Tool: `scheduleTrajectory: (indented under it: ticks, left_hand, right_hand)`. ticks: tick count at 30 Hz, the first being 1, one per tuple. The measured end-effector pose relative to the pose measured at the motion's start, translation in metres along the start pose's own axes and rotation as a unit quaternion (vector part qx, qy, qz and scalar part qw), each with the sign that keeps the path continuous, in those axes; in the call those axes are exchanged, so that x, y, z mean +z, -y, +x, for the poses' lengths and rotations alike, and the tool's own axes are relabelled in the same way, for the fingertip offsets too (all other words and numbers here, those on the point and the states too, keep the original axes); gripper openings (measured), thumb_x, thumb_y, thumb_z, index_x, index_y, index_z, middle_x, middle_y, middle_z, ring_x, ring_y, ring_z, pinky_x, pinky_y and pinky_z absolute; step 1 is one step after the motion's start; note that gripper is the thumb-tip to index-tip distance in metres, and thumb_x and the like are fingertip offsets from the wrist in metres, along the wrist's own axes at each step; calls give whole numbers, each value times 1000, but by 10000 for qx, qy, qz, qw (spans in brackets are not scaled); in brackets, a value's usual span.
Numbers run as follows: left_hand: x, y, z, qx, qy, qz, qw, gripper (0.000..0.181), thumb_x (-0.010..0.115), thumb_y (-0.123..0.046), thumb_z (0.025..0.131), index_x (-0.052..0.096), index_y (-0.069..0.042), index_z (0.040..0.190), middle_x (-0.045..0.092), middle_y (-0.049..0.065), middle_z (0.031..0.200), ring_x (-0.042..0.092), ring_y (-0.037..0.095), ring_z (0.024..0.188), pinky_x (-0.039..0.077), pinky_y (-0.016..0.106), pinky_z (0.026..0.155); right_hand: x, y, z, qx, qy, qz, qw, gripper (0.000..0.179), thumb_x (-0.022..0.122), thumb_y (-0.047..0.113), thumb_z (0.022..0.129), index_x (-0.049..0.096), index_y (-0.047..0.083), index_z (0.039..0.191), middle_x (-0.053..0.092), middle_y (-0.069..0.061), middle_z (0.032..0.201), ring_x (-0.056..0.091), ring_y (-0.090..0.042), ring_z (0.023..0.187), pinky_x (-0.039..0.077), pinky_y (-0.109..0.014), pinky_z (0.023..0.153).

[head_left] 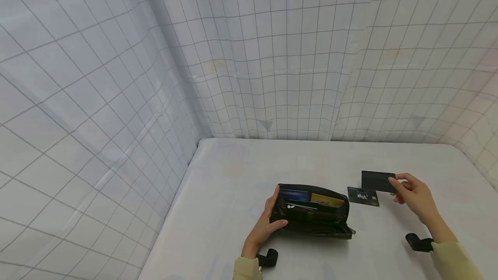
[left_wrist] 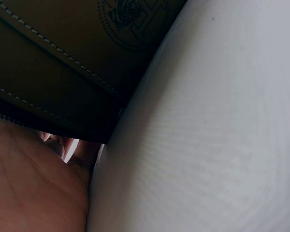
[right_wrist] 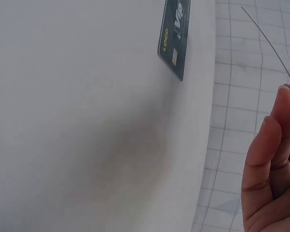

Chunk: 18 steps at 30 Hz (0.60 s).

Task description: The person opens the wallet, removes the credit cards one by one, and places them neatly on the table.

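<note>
A dark zip-around wallet [head_left: 311, 216] lies unfolded on the white table, its pockets facing up. Inside it sit a blue card [head_left: 294, 195] and a yellow card [head_left: 327, 200]. My left hand [head_left: 261, 231] grips the wallet's left end, thumb on the near side and fingers along the outside. The left wrist view shows the palm [left_wrist: 34, 179] against the wallet's stitched outer face [left_wrist: 53, 63]. My right hand [head_left: 417, 198] pinches a plain black card [head_left: 375, 181] by its right end, above the table. In the right wrist view this card [right_wrist: 266, 38] appears edge-on.
A dark card marked "Vip" [head_left: 363, 196] lies flat just right of the wallet, partly below the held card. Black wrist cameras [head_left: 418, 243] are strapped to both wrists. White grid-lined curtains [head_left: 272, 77] hang behind and beside the table [head_left: 218, 211].
</note>
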<state>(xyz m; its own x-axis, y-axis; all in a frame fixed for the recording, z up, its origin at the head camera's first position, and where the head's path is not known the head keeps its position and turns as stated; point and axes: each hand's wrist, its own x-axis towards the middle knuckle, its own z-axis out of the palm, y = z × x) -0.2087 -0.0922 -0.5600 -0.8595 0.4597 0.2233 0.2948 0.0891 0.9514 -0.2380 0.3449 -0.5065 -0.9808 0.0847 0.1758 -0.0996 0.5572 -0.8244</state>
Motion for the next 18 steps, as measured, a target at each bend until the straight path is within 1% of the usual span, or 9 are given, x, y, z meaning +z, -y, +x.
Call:
scheduleTrajectory:
  ticks: [1, 4, 9, 15, 18]
  left_hand:
    - [0, 6, 0, 27, -36, -12, 10000, 89, 63, -19, 87, 5, -26, 154, 18, 6, 151, 17, 25, 137, 18, 56, 103]
    - [1, 6, 0, 47, -68, -81, 9999, 88, 63, -24, 87, 6, -29, 154, 19, 5, 151, 18, 25, 137, 18, 57, 103]
    - [2, 6, 0, 73, -99, -95, 9999, 89, 63, -29, 86, 6, -29, 154, 20, 5, 150, 19, 25, 136, 18, 57, 103]
    - [2, 6, 1, 54, -62, -104, 9999, 89, 63, -28, 86, 6, -30, 154, 19, 4, 151, 19, 23, 136, 17, 56, 104]
    - [0, 6, 1, 110, -4, 34, 9999, 89, 63, -24, 88, 4, -26, 154, 17, 6, 151, 16, 25, 138, 17, 59, 103]
  right_hand:
    - [-2, -3, 0, 59, 11, -22, 10000, 36, 55, 33, 97, 53, 0, 111, 65, -13, 69, 59, -17, 55, 48, -27, 52]
    - [-8, -11, -1, 205, 52, -104, 9997, 40, 55, 34, 97, 52, -2, 113, 66, -12, 71, 59, -16, 55, 48, -28, 53]
    - [-16, -25, -6, 330, 157, -81, 9993, 41, 55, 33, 97, 51, -4, 114, 66, -11, 71, 59, -16, 55, 49, -28, 52]
    - [-24, -36, -13, 360, 256, -141, 9989, 43, 54, 32, 98, 50, -8, 115, 67, -10, 71, 60, -14, 55, 49, -27, 52]
    - [-26, -37, -14, 439, 309, -155, 9984, 45, 54, 33, 98, 49, -8, 114, 67, -7, 72, 60, -14, 57, 50, -28, 53]
